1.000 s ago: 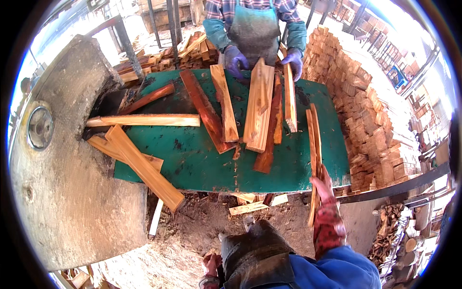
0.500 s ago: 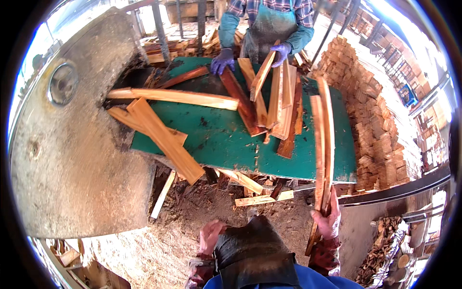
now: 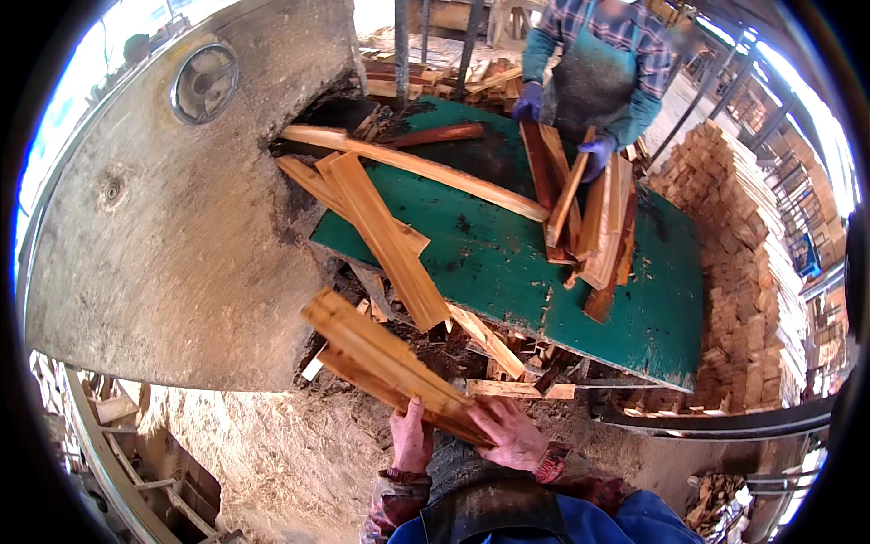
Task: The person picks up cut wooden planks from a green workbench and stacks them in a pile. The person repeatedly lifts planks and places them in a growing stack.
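Note:
Two or so wooden boards slant up and left from my body, lying together just off the near edge of the green table. My left hand grips their lower left side, thumb pointing up. Across their near end lies my right hand, its fingers closed over the top board. Beyond them, two more planks cross on the table's left part, one jutting over its front edge. A long board runs behind these.
Across the table a person in purple gloves handles a cluster of boards. A big dusty machine housing fills the left. Stacked wood rises at the right. Offcuts lie below the table's front edge.
My right hand has swung the boards from the table's right side over to the left. My left hand, empty before, has taken hold of them too. The view has turned left.

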`<state>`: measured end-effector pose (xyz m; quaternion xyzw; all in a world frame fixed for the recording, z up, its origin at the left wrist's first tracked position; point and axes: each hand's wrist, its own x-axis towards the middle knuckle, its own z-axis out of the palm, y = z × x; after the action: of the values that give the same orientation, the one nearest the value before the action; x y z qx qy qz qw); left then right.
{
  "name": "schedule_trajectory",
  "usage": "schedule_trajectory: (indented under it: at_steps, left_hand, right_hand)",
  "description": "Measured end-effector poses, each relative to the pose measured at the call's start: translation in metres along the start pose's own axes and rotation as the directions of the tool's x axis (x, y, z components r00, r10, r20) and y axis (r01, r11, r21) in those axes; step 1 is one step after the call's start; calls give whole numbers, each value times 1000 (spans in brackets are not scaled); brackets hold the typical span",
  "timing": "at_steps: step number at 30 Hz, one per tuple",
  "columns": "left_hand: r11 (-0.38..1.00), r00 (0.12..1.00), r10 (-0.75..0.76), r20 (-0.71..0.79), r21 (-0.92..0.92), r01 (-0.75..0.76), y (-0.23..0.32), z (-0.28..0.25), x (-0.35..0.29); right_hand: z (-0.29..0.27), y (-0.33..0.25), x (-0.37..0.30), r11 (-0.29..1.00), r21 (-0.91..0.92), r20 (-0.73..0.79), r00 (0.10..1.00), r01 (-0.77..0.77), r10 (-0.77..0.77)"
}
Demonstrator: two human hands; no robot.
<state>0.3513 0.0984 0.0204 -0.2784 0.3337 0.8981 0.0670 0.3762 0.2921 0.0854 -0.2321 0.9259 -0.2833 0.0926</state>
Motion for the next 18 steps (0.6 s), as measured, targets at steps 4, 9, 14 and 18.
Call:
schedule_trajectory:
  at_steps: [4, 9, 14, 18]
  left_hand:
    - [999, 977, 52, -208, 21, -48, 11, -4, 6]
    - [996, 950, 90, -300, 31, -85, 24, -11, 39]
    - [985, 911, 153, -383, -13, -171, 31, 1, 55]
    - [978, 894, 195, -404, 16, -207, 24, 1, 67]
  right_hand:
    - [12, 8, 35, 990, -68, 106, 987, 126, -119]
    - [11, 26, 82, 968, 27, 119, 960, 250, -252]
    - [-14, 72, 163, 963, 27, -143, 954, 269, -263]
    - [-19, 80, 248, 988, -118, -185, 976, 98, -119]
